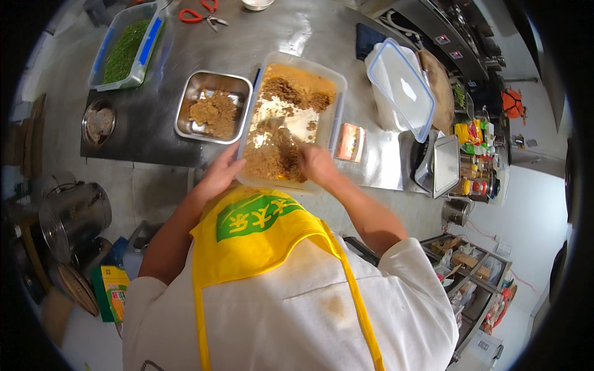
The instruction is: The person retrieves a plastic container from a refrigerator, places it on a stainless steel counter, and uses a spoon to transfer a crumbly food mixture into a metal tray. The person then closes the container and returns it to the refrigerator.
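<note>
A clear plastic container (342,99) stands before me on the steel worktable, close to its near edge. Brown crumbly food (264,160) lies in it in wet clumps, with orange-brown oily liquid at the far end and a shiny bare patch of bottom midway. My left hand (222,170) grips the container's near left side, thumb over the rim. Curled and blurred, my right hand (319,166) is over the near right part, against the brown food; whether a tool is in it cannot be made out. Left of the container is a square steel pan (180,125) holding lighter brown mince-like food (214,113).
Chopped greens (124,53) fill a plastic box at the far left, near red-handled scissors (204,16). A small steel bowl (99,123) is at the left corner. A red-and-white packet (351,142), a lidded plastic box (394,88) and a round wooden board (436,88) stand right.
</note>
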The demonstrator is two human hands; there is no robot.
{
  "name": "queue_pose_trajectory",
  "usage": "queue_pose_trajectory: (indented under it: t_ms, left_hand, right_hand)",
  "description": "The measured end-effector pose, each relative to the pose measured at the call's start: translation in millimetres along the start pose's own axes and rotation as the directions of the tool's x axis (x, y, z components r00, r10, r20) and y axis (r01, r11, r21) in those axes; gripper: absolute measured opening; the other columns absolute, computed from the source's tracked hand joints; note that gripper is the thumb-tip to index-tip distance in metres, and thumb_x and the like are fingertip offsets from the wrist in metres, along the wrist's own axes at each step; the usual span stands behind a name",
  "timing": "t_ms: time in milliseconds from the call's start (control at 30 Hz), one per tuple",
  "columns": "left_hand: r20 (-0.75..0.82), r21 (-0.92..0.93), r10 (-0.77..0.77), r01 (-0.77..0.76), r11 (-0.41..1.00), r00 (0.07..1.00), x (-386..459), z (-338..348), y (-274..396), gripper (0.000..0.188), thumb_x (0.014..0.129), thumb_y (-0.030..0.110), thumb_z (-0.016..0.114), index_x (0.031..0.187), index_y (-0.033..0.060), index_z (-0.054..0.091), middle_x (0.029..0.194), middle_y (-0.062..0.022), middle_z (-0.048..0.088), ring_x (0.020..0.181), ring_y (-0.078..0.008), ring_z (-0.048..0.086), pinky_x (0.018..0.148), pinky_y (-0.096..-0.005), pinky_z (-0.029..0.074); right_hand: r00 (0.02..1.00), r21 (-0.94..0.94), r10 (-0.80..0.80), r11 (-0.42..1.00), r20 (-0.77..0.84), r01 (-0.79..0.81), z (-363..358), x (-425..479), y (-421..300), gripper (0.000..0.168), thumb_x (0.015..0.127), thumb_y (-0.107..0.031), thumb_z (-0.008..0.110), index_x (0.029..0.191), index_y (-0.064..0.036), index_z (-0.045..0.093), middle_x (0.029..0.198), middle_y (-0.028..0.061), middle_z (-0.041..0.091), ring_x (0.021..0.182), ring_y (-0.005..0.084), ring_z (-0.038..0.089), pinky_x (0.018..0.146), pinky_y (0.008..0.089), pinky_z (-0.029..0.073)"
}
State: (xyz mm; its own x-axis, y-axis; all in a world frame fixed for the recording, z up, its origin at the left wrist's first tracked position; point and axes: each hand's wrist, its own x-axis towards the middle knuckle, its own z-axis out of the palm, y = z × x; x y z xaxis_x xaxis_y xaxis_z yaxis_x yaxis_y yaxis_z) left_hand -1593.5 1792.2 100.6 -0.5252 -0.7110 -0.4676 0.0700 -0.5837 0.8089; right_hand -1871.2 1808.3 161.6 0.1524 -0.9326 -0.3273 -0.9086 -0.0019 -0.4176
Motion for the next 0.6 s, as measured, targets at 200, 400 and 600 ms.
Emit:
queue_pose_trajectory:
  t_ms: [200, 400, 600]
  left_hand:
    - [-0.003, 0.168, 0.022, -0.021, 0.986, 1.000, 1.8, -4.4, -2.7, 0.059, 0.095, 0.017, 0.055, 0.148, 0.0106, 0.029, 0.116, -0.0076, 0.057, 0.095, -0.0125, 0.053, 0.082, -0.0271, 0.045]
    - [-0.019, 0.214, 0.000, 0.005, 0.977, 1.000, -1.0, -3.6, 3.1, 0.059, 0.095, 0.018, 0.056, 0.148, 0.0107, 0.030, 0.109, -0.0083, 0.059, 0.090, -0.0125, 0.054, 0.079, -0.0275, 0.046]
    - [-0.039, 0.291, -0.014, 0.025, 0.956, 0.999, 1.0, -6.6, -0.2, 0.060, 0.094, 0.020, 0.056, 0.148, 0.0104, 0.030, 0.104, -0.0108, 0.061, 0.087, -0.0141, 0.055, 0.077, -0.0286, 0.046]
  right_hand:
    - [0.949, 0.080, 0.035, 0.997, -0.312, -0.010, -0.7, -22.2, -21.0, 0.049, 0.084, -0.005, 0.056, 0.133, -0.011, 0.052, 0.083, 0.0211, 0.060, 0.072, 0.0390, 0.061, 0.068, 0.0466, 0.051]
    - [0.953, -0.040, 0.021, 0.999, -0.303, -0.035, 34.6, 10.9, -15.8, 0.053, 0.084, -0.005, 0.056, 0.135, -0.013, 0.049, 0.083, 0.0200, 0.059, 0.071, 0.0403, 0.059, 0.064, 0.0479, 0.050]
    - [0.959, -0.013, 0.020, 1.000, -0.283, -0.025, 40.0, 10.2, -4.8, 0.049, 0.084, -0.005, 0.056, 0.133, -0.014, 0.052, 0.085, 0.0212, 0.060, 0.075, 0.0419, 0.060, 0.066, 0.0492, 0.049]
